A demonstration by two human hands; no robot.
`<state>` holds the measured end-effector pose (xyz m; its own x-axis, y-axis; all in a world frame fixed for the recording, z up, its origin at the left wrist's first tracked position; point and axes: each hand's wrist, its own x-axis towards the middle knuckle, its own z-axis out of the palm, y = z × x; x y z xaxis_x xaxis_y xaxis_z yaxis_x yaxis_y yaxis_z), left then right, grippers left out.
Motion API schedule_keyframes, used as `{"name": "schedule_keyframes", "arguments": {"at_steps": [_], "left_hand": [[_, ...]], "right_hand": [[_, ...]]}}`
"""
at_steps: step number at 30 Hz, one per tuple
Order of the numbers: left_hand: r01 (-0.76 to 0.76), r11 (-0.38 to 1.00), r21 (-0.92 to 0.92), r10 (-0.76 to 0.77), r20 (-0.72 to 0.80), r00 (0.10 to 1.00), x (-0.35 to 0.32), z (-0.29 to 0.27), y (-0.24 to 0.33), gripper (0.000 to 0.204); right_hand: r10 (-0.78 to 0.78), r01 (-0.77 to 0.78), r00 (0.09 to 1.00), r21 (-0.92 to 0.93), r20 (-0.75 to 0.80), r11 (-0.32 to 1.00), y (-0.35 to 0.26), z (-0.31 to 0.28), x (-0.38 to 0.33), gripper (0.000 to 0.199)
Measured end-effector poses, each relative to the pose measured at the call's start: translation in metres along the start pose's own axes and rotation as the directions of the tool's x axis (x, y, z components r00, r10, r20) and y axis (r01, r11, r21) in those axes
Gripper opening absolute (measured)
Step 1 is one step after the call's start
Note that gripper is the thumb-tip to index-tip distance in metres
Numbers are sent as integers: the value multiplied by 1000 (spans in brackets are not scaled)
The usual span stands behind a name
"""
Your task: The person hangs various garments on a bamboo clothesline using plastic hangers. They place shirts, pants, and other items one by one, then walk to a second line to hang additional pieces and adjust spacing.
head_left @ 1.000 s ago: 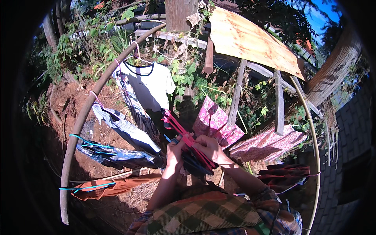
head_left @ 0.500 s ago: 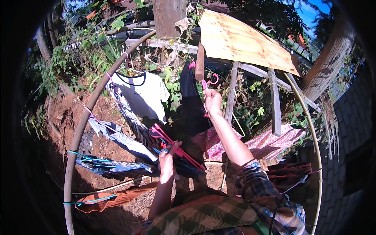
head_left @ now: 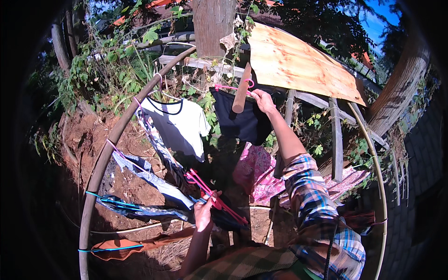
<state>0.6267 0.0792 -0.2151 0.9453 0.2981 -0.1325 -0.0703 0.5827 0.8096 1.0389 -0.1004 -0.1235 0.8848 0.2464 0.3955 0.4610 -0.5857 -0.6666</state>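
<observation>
With raised arm, my right hand (head_left: 262, 100) grips one side of a pink hanger (head_left: 226, 87) carrying a black garment (head_left: 238, 116), perhaps shorts. The hanger's hook loops over a round wooden pole (head_left: 241, 93), whose end points toward me in front of the garment. Lower down, my left hand (head_left: 203, 214) is closed around several pink-red hangers (head_left: 228, 211). These stick out on both sides of the fist, apparently bare. A pink patterned cloth (head_left: 256, 172) hangs below the black garment. My right fingertips are partly hidden at the hanger.
A curved wooden pole (head_left: 100, 161) on the left holds a white shirt (head_left: 175, 123), a blue garment (head_left: 140, 210) and an orange-brown one (head_left: 114, 248) on hangers. A wooden board (head_left: 303, 60) stands at the upper right. A thin pole (head_left: 373, 158) curves down the right side.
My right hand has moved the hanger up against the pole, and its hook now sits over it. The black garment has turned to spread sideways. My left hand still grips the hangers.
</observation>
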Motion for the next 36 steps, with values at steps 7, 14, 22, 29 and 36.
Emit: {"name": "schedule_keyframes", "arguments": {"at_steps": [7, 14, 22, 29, 36], "left_hand": [[-43, 999, 15, 44, -14, 999, -4, -7, 1, 22], [-38, 999, 0, 38, -33, 999, -5, 0, 3, 18], [-39, 999, 5, 39, -10, 999, -9, 1, -4, 21], [-52, 999, 11, 52, -9, 999, -14, 3, -10, 23], [-38, 999, 23, 38, 20, 999, -22, 12, -6, 26]], "right_hand": [[-152, 94, 968, 275, 200, 957, -35, -9, -32, 19], [-195, 177, 975, 165, 103, 970, -65, -14, -64, 20], [-393, 441, 895, -280, 212, 853, -88, -27, -48, 23], [-419, 505, 862, -404, 285, 763, -90, -20, -47, 20], [-439, 451, 891, -334, 115, 828, -87, 1, -55, 22]]}}
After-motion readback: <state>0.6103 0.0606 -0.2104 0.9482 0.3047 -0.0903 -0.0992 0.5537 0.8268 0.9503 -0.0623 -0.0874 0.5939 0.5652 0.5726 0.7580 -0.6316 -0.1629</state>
